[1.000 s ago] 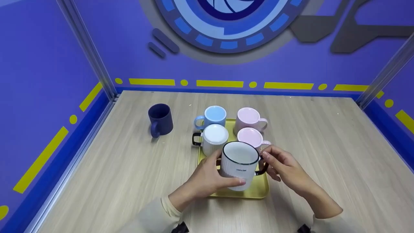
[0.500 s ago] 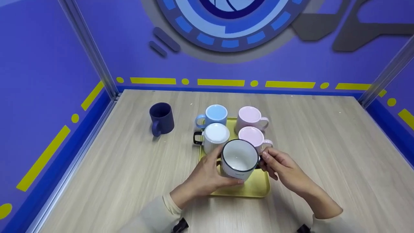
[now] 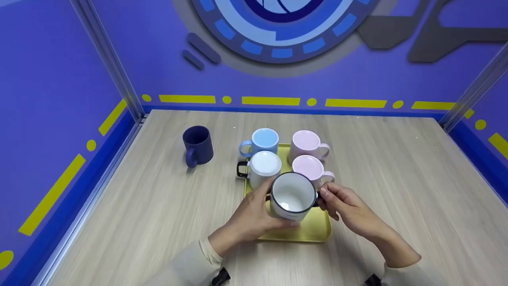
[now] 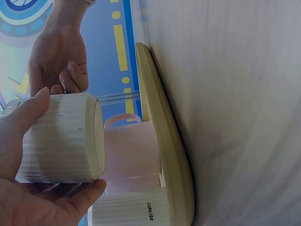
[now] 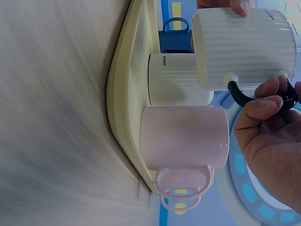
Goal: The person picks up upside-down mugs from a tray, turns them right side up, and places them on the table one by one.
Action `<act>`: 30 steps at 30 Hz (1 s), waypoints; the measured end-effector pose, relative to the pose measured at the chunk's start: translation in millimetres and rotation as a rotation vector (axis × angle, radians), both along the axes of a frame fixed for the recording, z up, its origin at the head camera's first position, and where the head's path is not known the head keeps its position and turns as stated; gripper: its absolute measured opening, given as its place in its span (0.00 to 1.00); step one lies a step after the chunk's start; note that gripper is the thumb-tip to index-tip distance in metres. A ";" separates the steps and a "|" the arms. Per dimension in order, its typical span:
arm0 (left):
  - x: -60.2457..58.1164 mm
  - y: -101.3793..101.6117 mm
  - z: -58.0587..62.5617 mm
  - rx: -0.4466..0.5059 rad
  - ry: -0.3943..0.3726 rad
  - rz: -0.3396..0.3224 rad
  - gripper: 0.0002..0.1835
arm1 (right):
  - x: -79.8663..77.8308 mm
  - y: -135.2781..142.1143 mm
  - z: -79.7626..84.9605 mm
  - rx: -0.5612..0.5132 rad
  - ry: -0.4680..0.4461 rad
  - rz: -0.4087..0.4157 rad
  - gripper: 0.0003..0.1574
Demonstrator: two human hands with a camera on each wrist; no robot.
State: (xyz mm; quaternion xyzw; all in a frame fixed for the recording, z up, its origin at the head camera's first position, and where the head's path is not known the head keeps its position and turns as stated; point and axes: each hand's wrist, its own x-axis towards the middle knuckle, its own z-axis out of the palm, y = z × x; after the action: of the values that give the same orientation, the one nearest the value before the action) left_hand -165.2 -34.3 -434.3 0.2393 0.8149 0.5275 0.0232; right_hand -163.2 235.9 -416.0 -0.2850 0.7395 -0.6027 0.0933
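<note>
A white ribbed mug (image 3: pixel 293 195) with a black rim and black handle is held above the front of a yellow tray (image 3: pixel 311 234), its mouth turned up toward the head view. My left hand (image 3: pixel 254 216) grips its body from the left, thumb along the near side. My right hand (image 3: pixel 351 206) pinches the black handle (image 5: pixel 241 96) on the right. In the left wrist view, the mug's base stands apart from the tray. Behind it on the tray, another white mug (image 3: pixel 265 165), two pink mugs (image 3: pixel 305 141) and a light blue mug (image 3: pixel 264 138) stand upside down.
A dark navy mug (image 3: pixel 197 145) stands upright on the wooden table (image 3: pixel 158 206), left of the tray. Blue printed panels (image 3: pixel 397 83) with yellow marks enclose the back and sides.
The held white mug has tipped its mouth toward the head view, showing more of its inside and less of its front. Both hands keep their hold; the other mugs stay put.
</note>
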 end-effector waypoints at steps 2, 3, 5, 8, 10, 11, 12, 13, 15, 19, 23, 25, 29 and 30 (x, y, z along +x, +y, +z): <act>0.8 0.1 0.7 0.001 -0.014 0.000 0.59 | -0.1 0.5 0.0 0.001 0.000 0.011 0.17; 1.2 0.1 1.0 0.002 -0.018 0.000 0.59 | 0.0 0.7 0.0 0.002 -0.003 0.017 0.17; 2.0 0.0 1.8 0.001 -0.017 -0.003 0.59 | 0.4 1.1 0.5 0.003 -0.010 0.023 0.17; 2.4 -0.5 2.5 -0.005 -0.012 -0.006 0.59 | 0.8 1.6 1.4 0.010 -0.019 0.027 0.17; 2.3 -0.8 2.8 -0.006 -0.011 -0.009 0.59 | 0.7 2.0 2.1 0.017 -0.021 0.030 0.17; 2.2 -0.9 2.9 -0.007 -0.011 -0.012 0.59 | 0.6 2.2 2.4 0.021 -0.020 0.033 0.17; 2.0 -1.2 3.1 -0.009 -0.013 -0.015 0.59 | 0.5 2.4 2.7 0.026 -0.016 0.035 0.17; 1.8 -1.3 3.3 -0.011 -0.013 -0.019 0.60 | 0.4 2.6 3.0 0.031 -0.015 0.040 0.18; 1.6 -1.6 3.7 -0.014 -0.013 -0.026 0.60 | 0.5 3.0 3.9 0.039 -0.013 0.050 0.18; 1.8 -1.4 4.5 -0.026 -0.015 -0.030 0.61 | 1.8 2.9 5.9 0.058 -0.019 0.049 0.19; 2.0 -0.7 5.4 -0.032 -0.019 -0.030 0.60 | 3.6 1.7 7.8 0.065 -0.005 0.013 0.19; 1.9 -0.8 5.8 -0.033 -0.023 -0.035 0.59 | 4.5 1.5 8.5 0.057 0.006 -0.002 0.19; 0.7 -5.4 5.9 -0.052 -0.042 -0.060 0.58 | 5.6 3.0 9.7 0.042 0.019 -0.024 0.19; -0.3 -8.0 5.5 -0.070 -0.044 -0.065 0.57 | 5.7 3.8 10.0 0.039 0.019 -0.028 0.19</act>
State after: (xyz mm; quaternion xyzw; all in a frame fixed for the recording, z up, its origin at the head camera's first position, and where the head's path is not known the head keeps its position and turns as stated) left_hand -165.5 -42.3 -428.7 0.2530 0.8239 0.5027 0.0666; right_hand -157.5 239.7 -406.0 -0.2786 0.7559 -0.5865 0.0835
